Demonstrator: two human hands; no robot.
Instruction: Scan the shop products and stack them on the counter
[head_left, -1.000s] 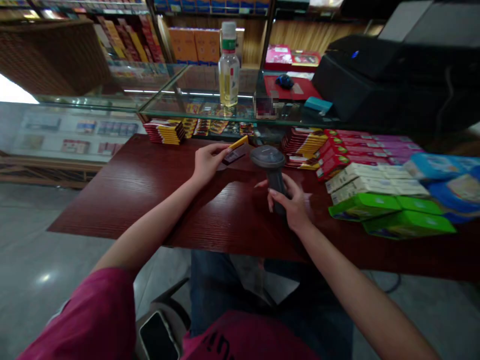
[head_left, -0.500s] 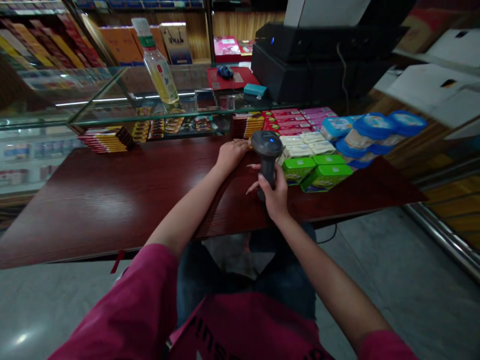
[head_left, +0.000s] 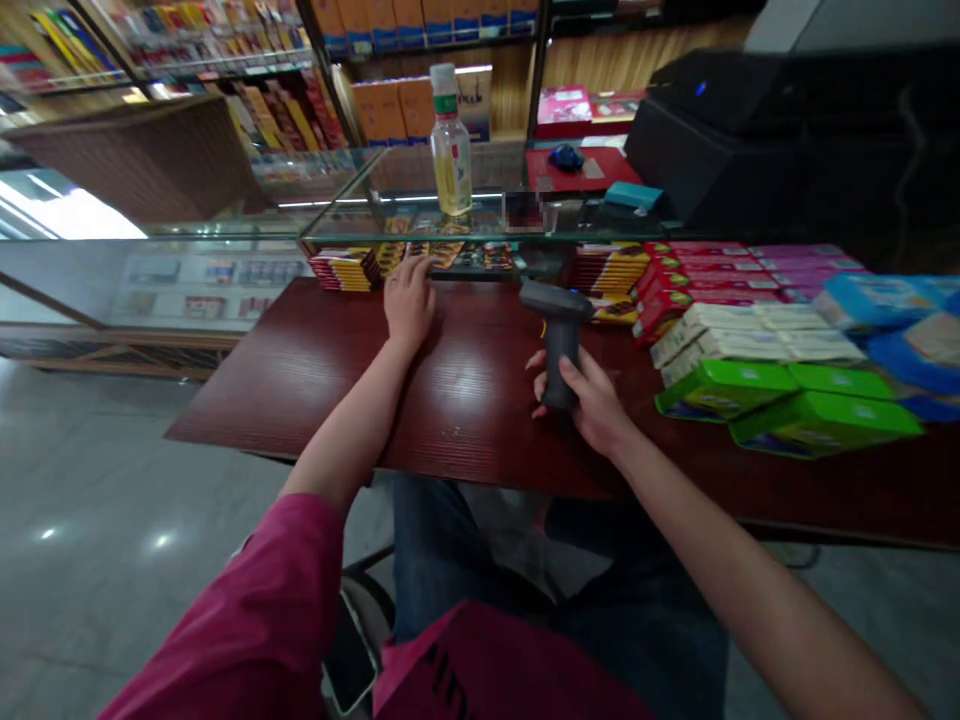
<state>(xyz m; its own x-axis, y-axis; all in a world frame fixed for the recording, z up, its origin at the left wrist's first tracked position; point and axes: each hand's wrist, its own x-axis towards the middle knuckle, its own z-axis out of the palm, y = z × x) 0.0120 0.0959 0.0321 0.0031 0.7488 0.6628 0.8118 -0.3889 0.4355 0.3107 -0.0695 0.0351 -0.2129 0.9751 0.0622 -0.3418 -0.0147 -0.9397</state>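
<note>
My right hand (head_left: pixel 596 400) is wrapped round the grip of a dark grey barcode scanner (head_left: pixel 561 345), held upright above the brown table. The scanner's head points to the left. My left hand (head_left: pixel 410 305) is stretched forward near the table's back edge, with its fingers loosely apart and no object visible in it. Close to its left stands a stack of red and yellow packets (head_left: pixel 346 270). Beyond its fingertips, more small packets (head_left: pixel 448 255) lie beneath the glass; the fingers partly cover that area. Another stack of red and yellow packets (head_left: pixel 609 270) stands behind the scanner.
Green boxes (head_left: pixel 817 420), pale boxes (head_left: pixel 757 335) and red boxes (head_left: pixel 705 275) fill the table's right side, beside blue-lidded tubs (head_left: pixel 919 350). A clear bottle (head_left: pixel 451 160) stands on the glass counter (head_left: pixel 360 215). A black machine (head_left: pixel 780 140) is at back right.
My left hand has moved left, away from the right packet stack to the left one. The scanner has turned in my right hand, its head now sideways. The view has swung left.
</note>
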